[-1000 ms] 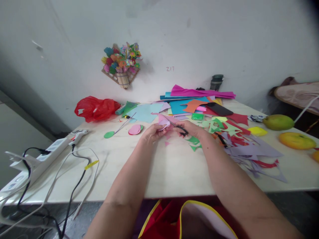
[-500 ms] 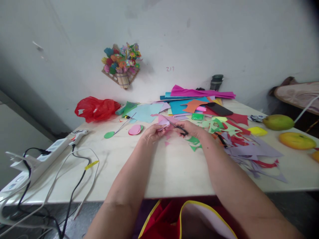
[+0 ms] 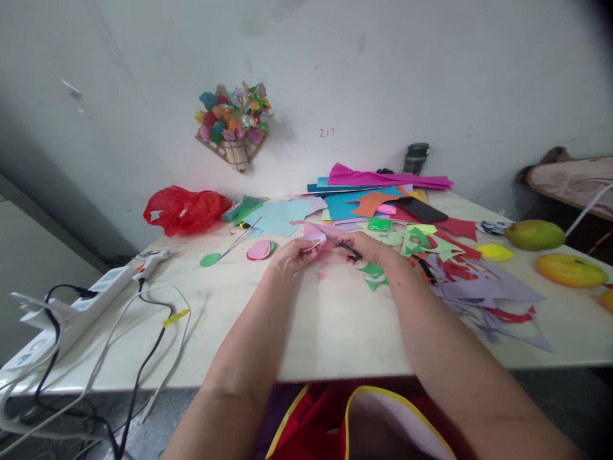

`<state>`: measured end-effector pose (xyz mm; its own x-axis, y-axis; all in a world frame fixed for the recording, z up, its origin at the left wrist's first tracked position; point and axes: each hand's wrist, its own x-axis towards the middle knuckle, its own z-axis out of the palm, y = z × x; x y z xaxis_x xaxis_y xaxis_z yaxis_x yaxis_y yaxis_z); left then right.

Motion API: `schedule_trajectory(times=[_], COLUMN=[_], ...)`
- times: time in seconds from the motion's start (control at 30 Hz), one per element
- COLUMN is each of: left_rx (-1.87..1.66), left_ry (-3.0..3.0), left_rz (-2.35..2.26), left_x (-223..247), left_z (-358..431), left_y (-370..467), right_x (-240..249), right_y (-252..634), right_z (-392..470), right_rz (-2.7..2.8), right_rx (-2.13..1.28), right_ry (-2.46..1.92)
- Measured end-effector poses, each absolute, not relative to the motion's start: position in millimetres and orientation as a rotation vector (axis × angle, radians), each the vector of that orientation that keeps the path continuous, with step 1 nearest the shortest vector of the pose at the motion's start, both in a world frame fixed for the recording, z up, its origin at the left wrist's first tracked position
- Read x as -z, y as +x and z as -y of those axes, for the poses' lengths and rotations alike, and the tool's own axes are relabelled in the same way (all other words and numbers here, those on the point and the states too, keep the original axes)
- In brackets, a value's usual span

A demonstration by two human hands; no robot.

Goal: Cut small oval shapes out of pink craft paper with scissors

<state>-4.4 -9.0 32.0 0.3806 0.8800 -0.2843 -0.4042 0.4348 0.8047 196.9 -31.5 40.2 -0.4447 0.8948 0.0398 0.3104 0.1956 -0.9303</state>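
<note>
Right grip [image 3: 364,246] unchanged on scissors [image 3: 355,253], pink paper [image 3: 312,228] seemingly barely shifted

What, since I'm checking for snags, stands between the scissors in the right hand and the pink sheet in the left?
Nothing visible: the scissors in the right hand reach right up to the pink sheet in the left hand. Green scraps lie beside the right hand, not between them.

Soft light falls on the wall [image 3: 383,83], dimming leftward.
</note>
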Motion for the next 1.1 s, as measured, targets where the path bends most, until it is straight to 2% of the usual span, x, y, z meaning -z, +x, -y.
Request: schedule_trajectory(times=[0.47,0.8,1.1], left_rx=[-0.9,-0.897,-0.9], left_ry=[0.71,0.728,0.775], left_rz=[-0.796,-0.823,-0.794], left_x=[-33.4,-34.0,-31.7], left_z=[8.3,9.2,6.1], left_y=[-6.6,-5.7,-7.4], right_x=[-35.0,-38.9,-40.2], right_y=[199.7,204.0,205.2], right_z=[26.4,27.7,27.5], right_rz=[1.905,1.99,2.0], right_rx=[-1.259,-1.285,-1.276], right_ry=[-1.049,-1.211,-1.176])
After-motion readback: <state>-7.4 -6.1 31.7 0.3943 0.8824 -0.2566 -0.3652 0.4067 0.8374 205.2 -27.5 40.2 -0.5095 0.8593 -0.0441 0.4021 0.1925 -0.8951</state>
